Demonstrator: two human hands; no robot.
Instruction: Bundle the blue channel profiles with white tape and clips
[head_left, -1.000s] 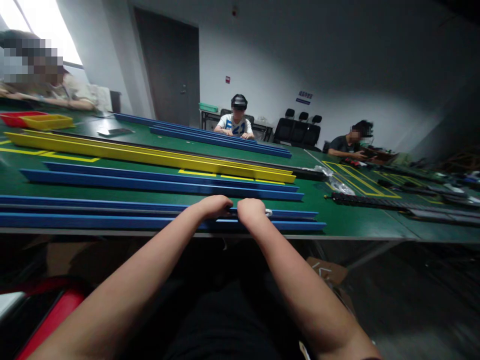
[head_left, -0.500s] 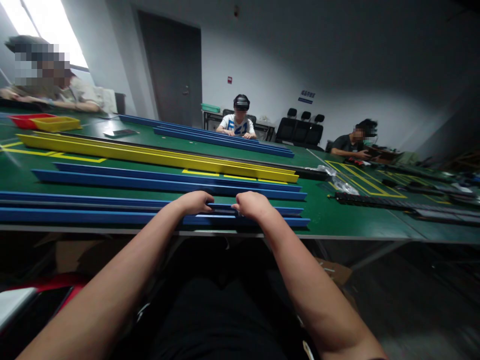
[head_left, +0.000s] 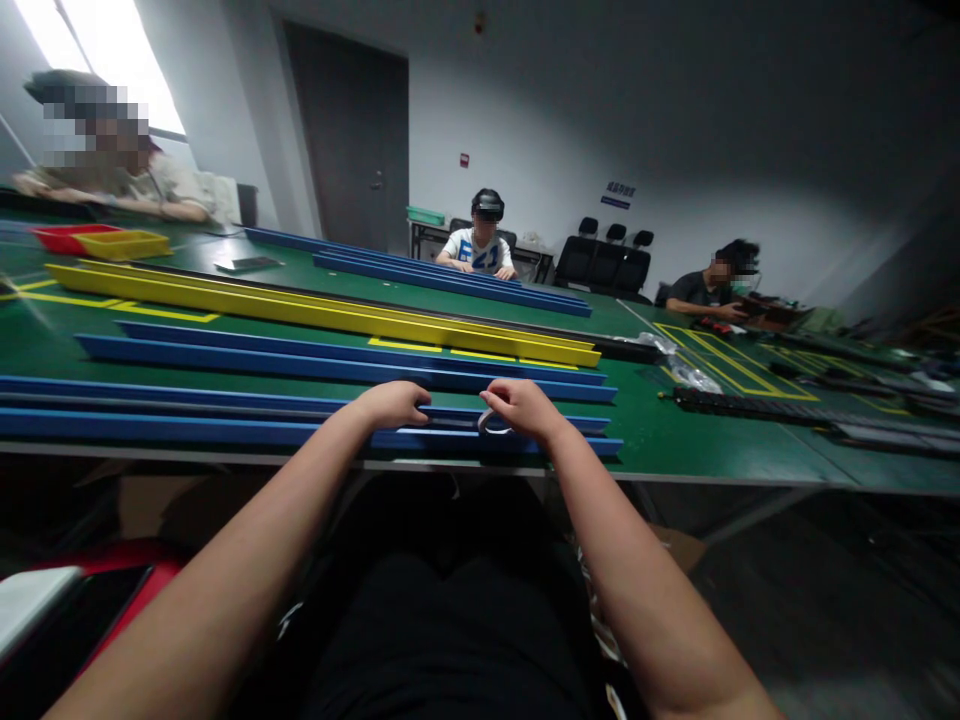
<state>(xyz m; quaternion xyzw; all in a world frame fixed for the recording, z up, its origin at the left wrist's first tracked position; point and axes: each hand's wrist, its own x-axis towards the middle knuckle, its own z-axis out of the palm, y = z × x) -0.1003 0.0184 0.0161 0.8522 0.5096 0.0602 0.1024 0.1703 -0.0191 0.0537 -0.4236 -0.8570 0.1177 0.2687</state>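
Note:
A small white ring, which looks like a roll of tape (head_left: 483,424), hangs from the closed fingers of my right hand (head_left: 525,407), above the nearest blue channel rail (head_left: 187,426). My left hand (head_left: 390,404) rests over the same rail, a short way to the left. Its fingers and thumb are curled in toward the rail's inside, and what they pinch, if anything, is hidden. A narrow grey strip (head_left: 225,404) lies along the channel between its two blue walls.
Behind lie another blue rail (head_left: 300,362), a long yellow rail (head_left: 300,308) and more blue rails (head_left: 450,276). Red (head_left: 67,238) and yellow trays (head_left: 124,244) stand at left. Clear plastic wrap (head_left: 694,375) and a black strip (head_left: 750,408) lie right. Three people sit around the table.
My right hand has shifted slightly right and turned, and the white ring shows below its fingers. The left hand stays nearly in place. The view has moved a little.

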